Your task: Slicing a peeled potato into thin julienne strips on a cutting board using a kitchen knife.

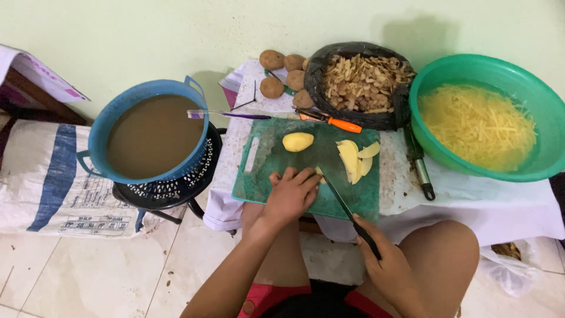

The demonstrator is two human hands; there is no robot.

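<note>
My left hand [291, 194] presses down on a piece of peeled potato at the near edge of the green cutting board [265, 176]; the piece is mostly hidden under my fingers. My right hand [385, 265] grips the black handle of a knife [344, 206], whose blade angles up to my left fingertips. A whole peeled potato [298, 141] lies on the board's far side. Several yellow potato slices [355, 159] are piled to the right of it.
A green bowl [541, 100] of shredded potato stands at right. A black bag of peelings [362, 82] and unpeeled potatoes [282, 73] sit behind the board. A blue basin [112, 118] of brown water rests on a black stool at left. An orange-handled peeler [335, 122] lies nearby.
</note>
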